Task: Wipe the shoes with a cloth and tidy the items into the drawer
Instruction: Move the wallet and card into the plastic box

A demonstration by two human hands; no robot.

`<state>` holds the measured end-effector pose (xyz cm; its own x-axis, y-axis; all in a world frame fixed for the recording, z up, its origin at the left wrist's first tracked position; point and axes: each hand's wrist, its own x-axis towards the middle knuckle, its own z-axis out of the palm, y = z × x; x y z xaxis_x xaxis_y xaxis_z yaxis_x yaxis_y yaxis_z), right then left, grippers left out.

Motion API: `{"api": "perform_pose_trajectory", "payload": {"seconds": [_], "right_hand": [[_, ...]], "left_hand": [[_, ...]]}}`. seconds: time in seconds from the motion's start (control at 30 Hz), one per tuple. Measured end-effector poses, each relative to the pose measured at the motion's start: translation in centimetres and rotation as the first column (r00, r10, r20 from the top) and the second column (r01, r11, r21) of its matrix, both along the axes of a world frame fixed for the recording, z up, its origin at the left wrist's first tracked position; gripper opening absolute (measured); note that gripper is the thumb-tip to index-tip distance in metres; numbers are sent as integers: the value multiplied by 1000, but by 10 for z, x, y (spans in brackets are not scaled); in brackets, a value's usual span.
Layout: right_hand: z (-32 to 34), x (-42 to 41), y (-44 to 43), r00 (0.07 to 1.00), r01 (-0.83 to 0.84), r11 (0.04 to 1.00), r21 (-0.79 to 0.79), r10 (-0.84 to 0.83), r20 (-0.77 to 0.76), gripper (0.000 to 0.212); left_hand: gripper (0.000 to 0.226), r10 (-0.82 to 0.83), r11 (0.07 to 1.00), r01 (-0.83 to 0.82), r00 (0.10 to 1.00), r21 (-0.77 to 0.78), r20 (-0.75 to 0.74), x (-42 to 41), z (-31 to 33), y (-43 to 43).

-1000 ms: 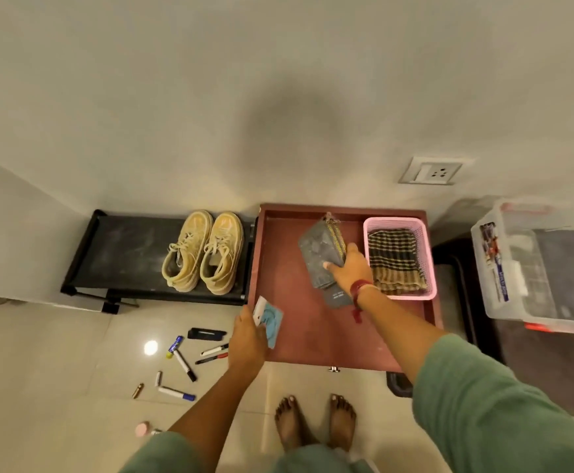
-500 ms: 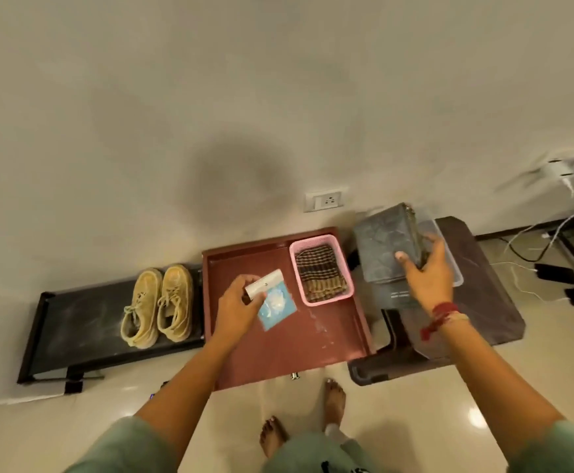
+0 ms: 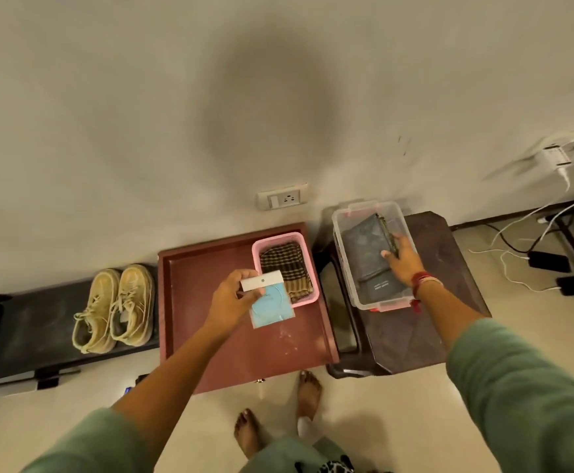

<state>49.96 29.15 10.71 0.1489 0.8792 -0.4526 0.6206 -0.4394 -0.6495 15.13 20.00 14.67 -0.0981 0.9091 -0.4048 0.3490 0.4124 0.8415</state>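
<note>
The drawer (image 3: 210,336) lies on the floor in front of me, w/ raised edges all round. A pink basket (image 3: 278,237) sits in its back right corner & holds the folded cloth (image 3: 284,264). The left half & front of the drawer show bare red wood, so that's the open room.

My L hand (image 3: 231,298) is over the middle of the drawer. Thumb & fingers pinch the white top of a blue packet (image 3: 272,308). The packet hangs just by the basket's front corner & covers a bit of its rim.

A dark stool (image 3: 425,329) stands just beside the drawer's right edge. A clear box (image 3: 343,261) sits on its back left part. My R hand (image 3: 403,259) is inside the box, thumb on top of a dark pouch (image 3: 364,247), fingers curled round its zip edge. A small dark book (image 3: 379,286) lies under the pouch. The box walls are close on both sides of my hand.

The shoes (image 3: 115,307) sit side by side on a black rack (image 3: 22,329), left of the drawer, well apart from both hands.
</note>
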Motion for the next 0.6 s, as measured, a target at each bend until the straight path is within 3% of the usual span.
{"api": "perform_pose_trajectory", "payload": {"seconds": [0.1,0.27,0.43,0.53,0.6], "right_hand": [[-33,8,-3,998,-33,999,25,32,62,63],[-52,8,-13,946,-145,989,27,131,295,56],[-66,15,-10,783,-401,886,-234,464,415,92],[-64,13,-4,691,-436,843,-316,538,483,86],[-50,6,-3,704,-405,883,-236,466,536,72]], "left_hand": [[26,-17,999,16,1000,-47,-17,7,-5,5],[26,-2,997,-1,999,-78,-37,18,-9,6],[25,4,996,-9,999,-92,-53,25,-15,4],[24,22,996,-23,1000,-91,-13,30,-12,4],[23,26,997,-24,999,-79,28,31,-10,4]]}}
